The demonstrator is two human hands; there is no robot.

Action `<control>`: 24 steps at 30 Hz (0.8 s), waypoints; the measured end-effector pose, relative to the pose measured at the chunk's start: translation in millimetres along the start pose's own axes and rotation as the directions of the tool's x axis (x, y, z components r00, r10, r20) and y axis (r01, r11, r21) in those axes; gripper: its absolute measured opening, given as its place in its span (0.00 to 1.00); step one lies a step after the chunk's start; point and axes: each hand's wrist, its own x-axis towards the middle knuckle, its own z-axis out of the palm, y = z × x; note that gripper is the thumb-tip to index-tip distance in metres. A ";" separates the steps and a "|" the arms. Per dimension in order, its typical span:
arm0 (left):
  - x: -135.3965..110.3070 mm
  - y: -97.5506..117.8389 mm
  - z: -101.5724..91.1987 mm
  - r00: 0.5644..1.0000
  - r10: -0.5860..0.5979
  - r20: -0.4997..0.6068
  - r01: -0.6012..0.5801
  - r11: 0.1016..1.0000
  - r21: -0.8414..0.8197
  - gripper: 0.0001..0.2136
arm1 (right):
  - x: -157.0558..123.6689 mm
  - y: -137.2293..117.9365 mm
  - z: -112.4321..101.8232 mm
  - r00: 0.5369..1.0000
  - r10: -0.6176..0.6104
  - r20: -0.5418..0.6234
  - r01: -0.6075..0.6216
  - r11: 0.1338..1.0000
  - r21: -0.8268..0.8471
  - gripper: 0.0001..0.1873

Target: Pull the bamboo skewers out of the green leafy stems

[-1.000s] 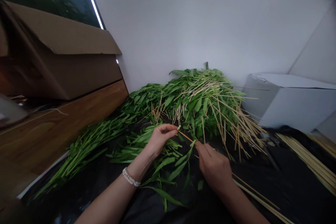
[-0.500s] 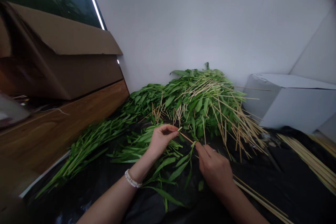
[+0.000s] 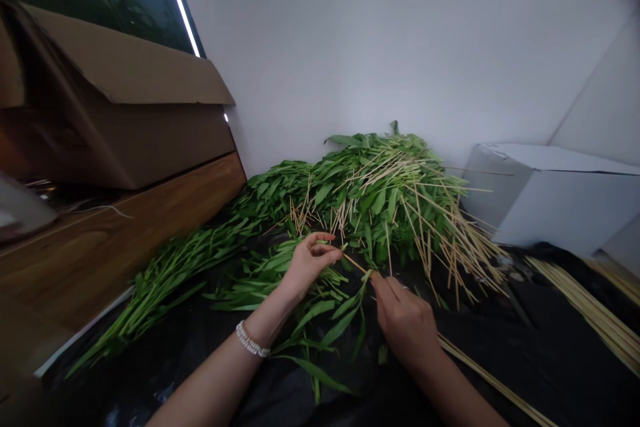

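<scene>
In front of the heap of greens [image 3: 379,201], my right hand [image 3: 406,317] gripped a thin stick [image 3: 355,263] and a leafy stem [image 3: 362,292]. My left hand [image 3: 306,268] met the stick's tip, whether pinching I couldn't tell.

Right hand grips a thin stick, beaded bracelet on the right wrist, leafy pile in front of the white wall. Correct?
Not quite: the beaded bracelet is on the wrist of the left hand, per the head view. The right hand does grip a thin stick, with the leafy pile in front of the white wall.
</scene>
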 end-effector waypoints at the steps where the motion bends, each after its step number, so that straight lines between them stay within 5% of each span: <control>1: 0.6 0.9 -1.6 0.999 -0.025 0.021 0.025 1.000 -0.014 0.18 | 0.1 -0.1 0.1 1.000 -0.001 -0.012 0.001 1.000 0.010 0.15; 16: -2.5 4.5 -4.1 0.973 -0.175 0.148 0.190 0.977 -0.092 0.13 | -1.4 -3.3 1.8 0.998 -0.031 -0.062 0.035 0.996 0.081 0.14; 24: -4.1 -0.5 -3.1 0.972 -0.135 0.191 0.139 0.990 -0.005 0.12 | -2.2 -5.7 4.2 0.998 -0.033 -0.058 0.038 0.996 0.076 0.14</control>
